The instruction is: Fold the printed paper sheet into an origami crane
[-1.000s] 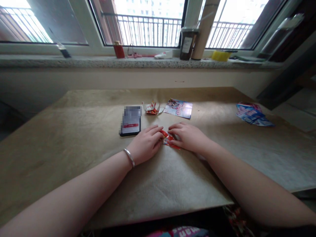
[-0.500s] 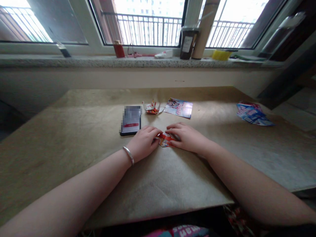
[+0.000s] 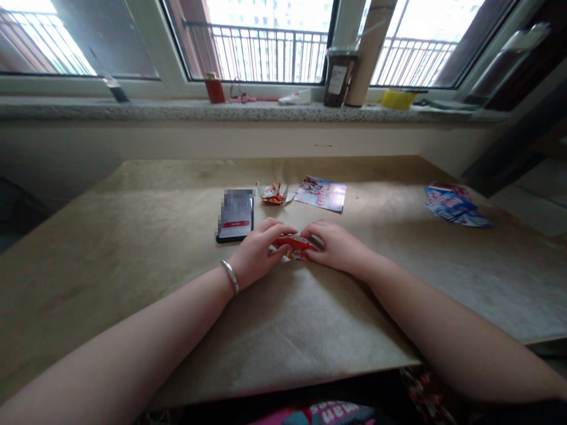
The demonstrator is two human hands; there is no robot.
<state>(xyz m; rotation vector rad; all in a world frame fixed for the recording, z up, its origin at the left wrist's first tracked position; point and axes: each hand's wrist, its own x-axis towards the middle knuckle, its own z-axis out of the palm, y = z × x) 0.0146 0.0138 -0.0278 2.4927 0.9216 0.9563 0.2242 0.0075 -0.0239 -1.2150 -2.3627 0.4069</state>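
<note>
Between my hands is a small piece of red and white printed paper [image 3: 296,247], folded, with a red strip along its upper side. My left hand [image 3: 262,245] grips its left end between thumb and fingers. At the other end, my right hand [image 3: 334,243] pinches the paper, its fingers bent. Part of the paper is hidden under the fingers. Just beyond stands a folded paper shape [image 3: 275,193] in orange and white with pointed tips. Beside it lies a flat printed sheet [image 3: 321,193].
A phone [image 3: 236,215] lies left of the paper shape, close to my left hand. Several blue printed sheets [image 3: 456,205] are piled at the right of the table [image 3: 283,342]. A dark jar [image 3: 339,78] and a red container [image 3: 215,88] stand on the windowsill.
The paper between my hands has tilted or folded, and its red strip now faces me along the top. My left fingers have reached further over it.
</note>
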